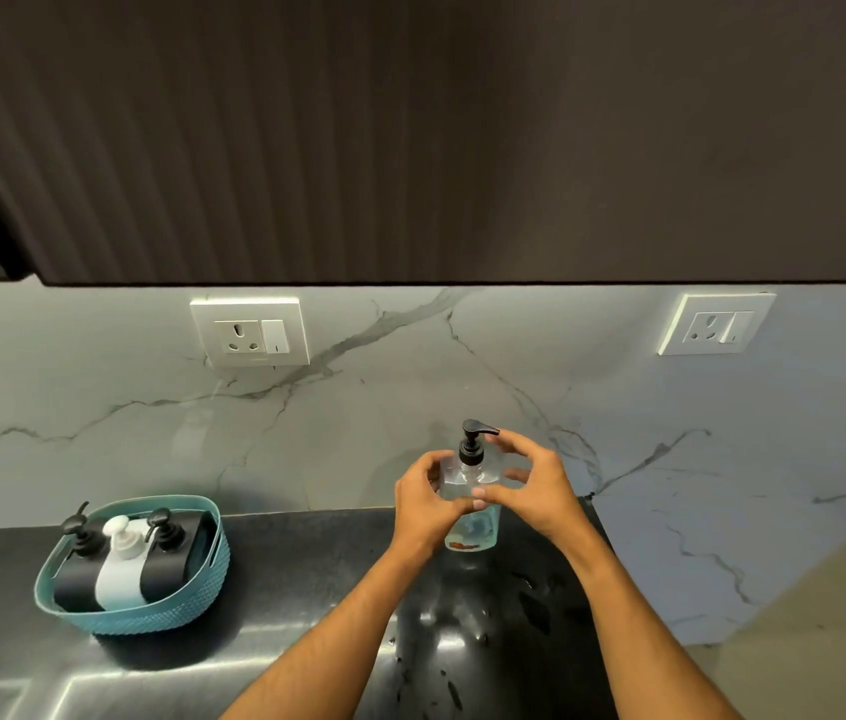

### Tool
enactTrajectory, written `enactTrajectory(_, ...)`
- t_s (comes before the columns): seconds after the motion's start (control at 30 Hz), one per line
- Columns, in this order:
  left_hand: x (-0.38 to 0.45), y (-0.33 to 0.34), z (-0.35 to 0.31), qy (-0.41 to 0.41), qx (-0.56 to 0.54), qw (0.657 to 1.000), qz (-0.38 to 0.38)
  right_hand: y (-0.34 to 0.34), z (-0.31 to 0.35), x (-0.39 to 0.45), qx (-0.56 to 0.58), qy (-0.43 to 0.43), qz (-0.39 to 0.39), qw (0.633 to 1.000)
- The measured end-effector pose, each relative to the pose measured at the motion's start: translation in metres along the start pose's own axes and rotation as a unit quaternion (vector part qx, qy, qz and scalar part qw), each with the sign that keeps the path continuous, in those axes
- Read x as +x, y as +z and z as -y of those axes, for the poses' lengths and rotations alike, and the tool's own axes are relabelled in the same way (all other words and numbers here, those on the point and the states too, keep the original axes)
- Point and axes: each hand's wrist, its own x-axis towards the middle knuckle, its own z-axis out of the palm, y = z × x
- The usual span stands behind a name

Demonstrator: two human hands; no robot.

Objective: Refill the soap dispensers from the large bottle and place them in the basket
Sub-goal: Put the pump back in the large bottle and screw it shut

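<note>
A clear bottle (473, 527) with a black pump head (474, 443) stands upright on the black counter (306, 574) near the back wall. My left hand (423, 504) grips its left shoulder and my right hand (532, 483) wraps its right side, thumb across the front. A little pale liquid shows in its lower part. At the left, a teal basket (171, 613) holds three dispensers lying back: a black dispenser (75, 574), a white dispenser (119, 571) and a second black dispenser (166, 561).
Water drops and smears (467, 646) lie on the counter in front of the bottle. The marble backsplash carries two white sockets (249, 332) (717, 324). A dark cabinet (410, 137) overhangs. The counter ends at the right by a marble side panel (712, 553).
</note>
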Motion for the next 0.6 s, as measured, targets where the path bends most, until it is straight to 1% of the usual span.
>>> enactTrajectory(0.07,0.003,0.001,0.002,-0.002,0.000,1.000,0.011,-0.001,-0.013,-0.004,0.021,0.022,0.034,0.999)
enactTrajectory(0.13,0.007,0.002,0.005,0.001,0.007,1.000,0.026,0.000,-0.021,-0.008,0.046,0.035,0.052,0.997)
enactTrajectory(0.33,0.016,0.002,0.018,-0.012,0.023,0.998,0.060,0.003,-0.037,-0.006,0.077,0.060,0.058,0.994)
enactTrajectory(0.6,0.026,0.005,0.029,-0.020,0.035,0.997,0.070,0.009,-0.054,0.006,0.080,0.080,0.067,0.991)
